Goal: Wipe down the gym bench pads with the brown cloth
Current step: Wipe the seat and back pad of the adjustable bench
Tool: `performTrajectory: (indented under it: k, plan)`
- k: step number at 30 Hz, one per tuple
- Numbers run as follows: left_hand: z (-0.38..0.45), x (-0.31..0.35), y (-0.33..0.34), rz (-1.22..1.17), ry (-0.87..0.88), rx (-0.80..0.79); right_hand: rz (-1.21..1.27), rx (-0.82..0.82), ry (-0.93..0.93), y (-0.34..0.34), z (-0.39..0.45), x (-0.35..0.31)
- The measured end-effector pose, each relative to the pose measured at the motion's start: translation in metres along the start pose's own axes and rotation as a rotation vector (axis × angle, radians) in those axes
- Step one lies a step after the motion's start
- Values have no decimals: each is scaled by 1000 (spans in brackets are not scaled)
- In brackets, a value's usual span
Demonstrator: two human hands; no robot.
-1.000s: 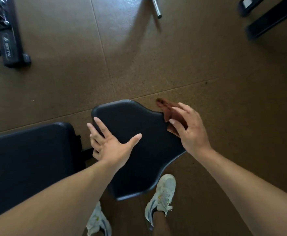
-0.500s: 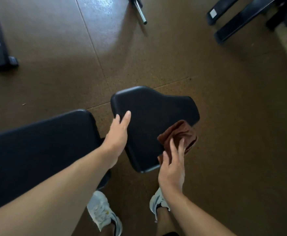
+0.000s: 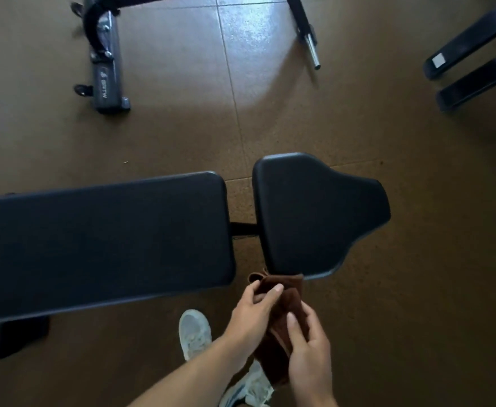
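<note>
Now cloth: brown cloth [image 3: 282, 315] lifted off seat pad [image 3: 314, 215], likely refolding.
Fingers: left hand [image 3: 252, 311] and right hand [image 3: 310, 351] both pinch it.

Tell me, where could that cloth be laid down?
Both pads are bare: the long back pad and the seat pad. Crowded spot: near the seat pad's front edge, where both hands hold the brown cloth, above the shoes.
</note>
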State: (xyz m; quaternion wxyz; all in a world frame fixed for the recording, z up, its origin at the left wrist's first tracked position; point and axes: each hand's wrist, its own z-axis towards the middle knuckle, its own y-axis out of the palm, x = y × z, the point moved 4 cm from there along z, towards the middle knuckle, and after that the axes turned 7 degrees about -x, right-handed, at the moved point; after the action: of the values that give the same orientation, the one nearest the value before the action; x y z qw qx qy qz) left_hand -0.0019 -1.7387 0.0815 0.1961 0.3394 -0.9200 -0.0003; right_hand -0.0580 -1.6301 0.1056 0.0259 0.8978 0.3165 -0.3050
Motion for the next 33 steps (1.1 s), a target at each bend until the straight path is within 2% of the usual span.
performTrajectory:
  k: [5,9,13,15,17,18,20,21,23,25,29,33]
  plan:
    - [-21,-10,-2,-43,-44,28,31,-76,-42,-9,-20,-10]
    - [-37,-15,-3,-116,-19,-16,-34,-44,-230,-11,-32,-33]
    - [-43,-29,-21,-115,4,-3,-284,-34,-471,18,-50,-48]
    - [-45,-38,-39,-130,8,25,-498,-9,-702,44,-61,-54]
    - [-48,-51,-61,-108,12,78,-765,-63,-897,81,-67,-51]
    - [-48,-60,-76,-112,13,127,-916,-147,-888,102,-66,-44]
    - [-50,-81,-104,-134,-42,173,-1162,-316,-722,138,-54,-21]
    - [-50,-93,-116,-155,-98,178,-1241,-348,-646,148,-43,-6]
    - [-49,-116,-142,-161,-191,216,-1298,-309,-565,163,-17,13]
    - [-48,-126,-164,-141,-193,217,-1328,-191,-522,173,8,19]
    - [-50,-127,-206,-144,-115,158,-1522,-7,-622,200,35,18]
    - [-55,-126,-257,-132,-15,134,-1615,-70,-686,242,40,16]
